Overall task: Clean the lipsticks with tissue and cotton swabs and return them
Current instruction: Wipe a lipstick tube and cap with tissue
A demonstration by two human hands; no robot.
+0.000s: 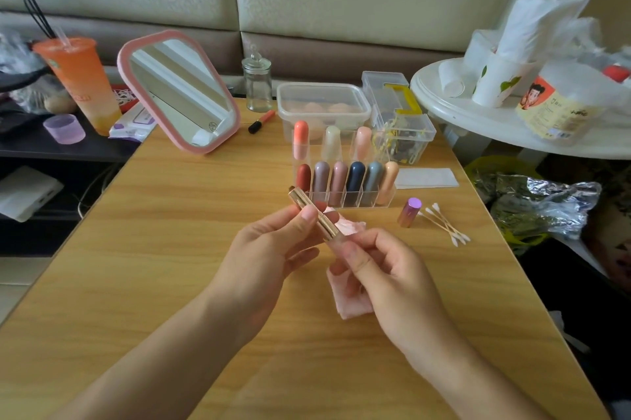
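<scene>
Currently I hold the slim gold metal lipstick tube (pixel 312 213) above the middle of the wooden table (pixel 170 231): left hand (pixel 266 259) pinches its barrel, right hand (pixel 386 276) pinches its lower end over crumpled pink tissue (pixel 348 303). Wiping seems underway; capping and returning remain.

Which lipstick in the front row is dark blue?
The navy lipstick, fourth from the left in the front row, stands between a dusty pink lipstick and a paler grey-blue lipstick.
</scene>
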